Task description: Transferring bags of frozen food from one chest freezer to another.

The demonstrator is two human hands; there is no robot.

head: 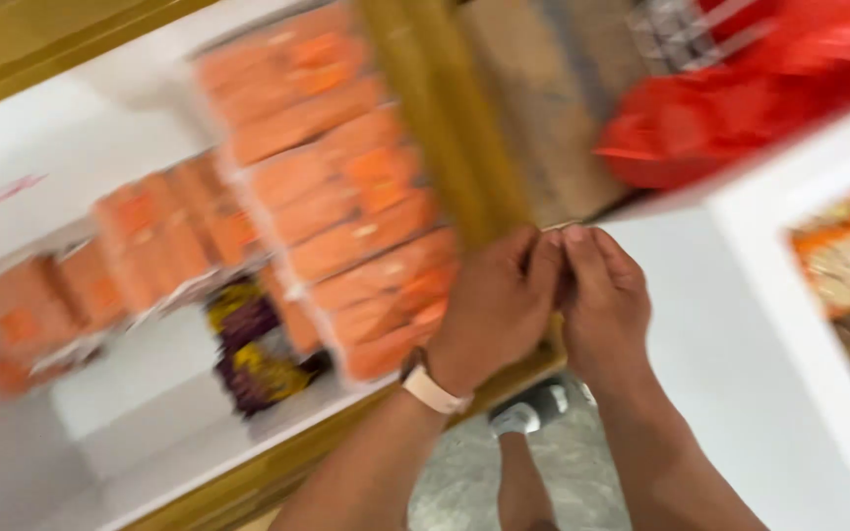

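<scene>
A: Nearest the lens, two bare forearms are seen, raised in front of a white freezer chest (150, 433).

B: And beyond them?

A: The chest, framed in yellow wood, is spread out to the left of the grip. Stacks of orange packets (336, 197) are packed inside it, left of and above the hands, with a purple-and-yellow packet (253, 354) lower left. A red plastic bag (740, 108) is seen up and right of the grip, and a second white chest (769, 324) just right of it.

B: The hands themselves?

A: The left hand (494, 310), with a pale wristband (435, 388), and the right hand (604, 305) are pressed together, fingertips pinching something small and thin (555, 228) between them. What it is cannot be told through the blur.

B: How far is the work judged to be?

A: Only a fiddling with that small piece is shown; nothing is lifted from the chest, so the handling is judged unfinished.
</scene>
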